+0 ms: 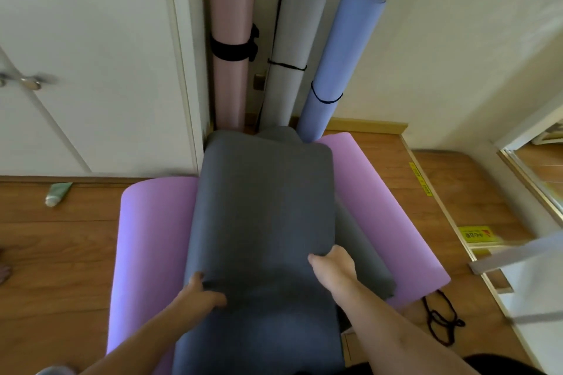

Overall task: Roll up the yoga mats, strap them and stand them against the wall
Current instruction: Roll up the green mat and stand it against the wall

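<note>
A dark grey yoga mat (262, 210) is lifted in front of me, draped over a purple mat (149, 240) that lies flat on the wooden floor. My left hand (202, 291) grips the grey mat's left edge. My right hand (332, 266) grips its right edge a little higher. Three rolled, strapped mats stand against the wall: a pink one (231, 9), a light grey one (292, 39) and a blue one (344, 58). A loose black strap (441, 318) lies on the floor at the right.
White cupboard doors (91, 70) with metal handles fill the left. A small green tube (58, 193) lies on the floor by the cupboard. A doorway threshold with yellow stickers (475, 234) and a white door edge are at the right.
</note>
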Demonstrator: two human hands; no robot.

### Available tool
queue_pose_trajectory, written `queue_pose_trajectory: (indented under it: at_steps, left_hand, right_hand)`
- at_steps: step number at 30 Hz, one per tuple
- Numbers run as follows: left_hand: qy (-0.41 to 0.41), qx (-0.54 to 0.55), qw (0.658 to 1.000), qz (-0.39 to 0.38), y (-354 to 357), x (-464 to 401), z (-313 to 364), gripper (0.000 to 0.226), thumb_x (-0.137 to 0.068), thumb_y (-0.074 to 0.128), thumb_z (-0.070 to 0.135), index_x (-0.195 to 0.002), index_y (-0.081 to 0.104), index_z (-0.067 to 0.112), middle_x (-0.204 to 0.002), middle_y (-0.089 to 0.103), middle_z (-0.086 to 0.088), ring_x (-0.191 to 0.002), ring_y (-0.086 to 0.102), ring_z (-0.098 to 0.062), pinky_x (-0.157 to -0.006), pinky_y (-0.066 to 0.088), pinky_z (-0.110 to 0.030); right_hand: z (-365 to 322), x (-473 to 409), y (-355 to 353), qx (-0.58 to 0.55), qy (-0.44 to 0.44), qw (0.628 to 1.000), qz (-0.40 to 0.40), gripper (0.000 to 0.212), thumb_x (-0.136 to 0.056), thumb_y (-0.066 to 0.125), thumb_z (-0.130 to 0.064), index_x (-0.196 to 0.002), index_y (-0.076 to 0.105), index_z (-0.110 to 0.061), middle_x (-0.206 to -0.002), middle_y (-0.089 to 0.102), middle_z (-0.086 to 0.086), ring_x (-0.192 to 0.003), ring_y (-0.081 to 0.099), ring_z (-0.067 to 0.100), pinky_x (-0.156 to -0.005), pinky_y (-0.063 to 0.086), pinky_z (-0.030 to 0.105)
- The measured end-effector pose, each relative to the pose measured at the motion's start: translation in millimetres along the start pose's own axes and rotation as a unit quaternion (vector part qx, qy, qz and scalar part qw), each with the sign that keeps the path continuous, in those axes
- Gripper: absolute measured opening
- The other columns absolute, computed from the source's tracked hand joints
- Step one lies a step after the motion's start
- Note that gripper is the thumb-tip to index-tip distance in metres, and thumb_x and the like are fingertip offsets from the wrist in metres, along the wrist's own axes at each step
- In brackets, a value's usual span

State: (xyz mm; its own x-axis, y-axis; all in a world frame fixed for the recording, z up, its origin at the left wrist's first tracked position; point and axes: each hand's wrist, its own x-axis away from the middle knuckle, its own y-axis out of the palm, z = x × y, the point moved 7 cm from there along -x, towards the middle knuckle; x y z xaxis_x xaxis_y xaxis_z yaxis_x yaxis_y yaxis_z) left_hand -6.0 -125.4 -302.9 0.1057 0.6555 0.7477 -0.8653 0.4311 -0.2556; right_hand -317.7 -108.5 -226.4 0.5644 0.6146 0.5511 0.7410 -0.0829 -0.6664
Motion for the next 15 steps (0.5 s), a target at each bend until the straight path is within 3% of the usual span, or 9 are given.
queue_pose_trajectory:
  at_steps: [2,3,5,9,12,15]
  left_hand:
    - [0.018,-0.010,1.000,-0.008,2.7,12.6,15.5,0.117,-0.055,0.077,0.024,-0.160,0.029,0.008,-0.127,0.051,-0.011,-0.093,0.057,-0.022,-0.069,0.049,-0.025]
    - [0.039,-0.052,0.998,-0.010,3.8,18.6,26.1,0.108,-0.063,0.079,0.025,-0.158,0.031,0.009,-0.127,0.051,-0.008,-0.095,0.058,-0.021,-0.066,0.049,-0.021]
    - [0.090,-0.118,0.989,-0.020,4.1,33.0,54.8,0.081,-0.084,0.077,0.023,-0.154,0.038,0.013,-0.128,0.052,-0.002,-0.100,0.062,-0.018,-0.068,0.052,-0.019]
    - [0.183,-0.197,0.963,-0.017,-2.6,75.4,126.7,0.048,-0.094,0.070,0.027,-0.139,0.055,0.022,-0.121,0.063,0.007,-0.096,0.066,-0.010,-0.076,0.056,-0.021]
    - [0.261,-0.217,0.941,0.006,-13.4,120.6,172.6,0.036,-0.096,0.069,0.028,-0.131,0.061,0.026,-0.116,0.066,0.010,-0.100,0.066,-0.007,-0.084,0.057,-0.023]
    - [0.319,-0.230,0.919,0.039,-30.9,163.6,199.1,0.030,-0.096,0.069,0.026,-0.126,0.063,0.030,-0.110,0.065,0.016,-0.094,0.065,-0.005,-0.071,0.051,-0.013]
  right_hand:
    - [-21.2,13.2,-20.3,0.017,-0.054,0.997,0.043,0.010,-0.099,0.063,-0.016,-0.108,0.059,-0.020,-0.102,0.066,-0.002,-0.083,0.066,0.017,-0.071,0.060,0.033]
    - [-32.0,20.0,-33.3,0.035,-0.084,0.994,0.066,0.012,-0.100,0.062,-0.013,-0.107,0.056,-0.020,-0.104,0.064,-0.004,-0.084,0.064,0.015,-0.072,0.058,0.031]
    - [-58.4,36.9,-68.3,0.091,-0.145,0.978,0.123,0.019,-0.100,0.063,-0.013,-0.114,0.052,-0.020,-0.108,0.059,-0.005,-0.092,0.061,0.017,-0.078,0.051,0.030]
    - [-119.0,80.6,-158.2,0.191,-0.276,0.923,0.186,0.041,-0.099,0.061,-0.013,-0.139,0.051,-0.020,-0.107,0.066,0.001,-0.094,0.063,0.027,-0.078,0.050,0.033]
    - [-169.4,125.7,-226.2,0.269,-0.332,0.876,0.226,0.029,-0.097,0.060,-0.011,-0.125,0.054,-0.015,-0.093,0.066,0.006,-0.096,0.065,0.040,-0.078,0.055,0.042]
    - [-206.9,172.7,-267.2,0.332,-0.379,0.828,0.246,0.018,-0.093,0.059,-0.005,-0.103,0.054,-0.019,-0.074,0.052,-0.005,-0.076,0.057,0.033,-0.060,0.040,0.036]
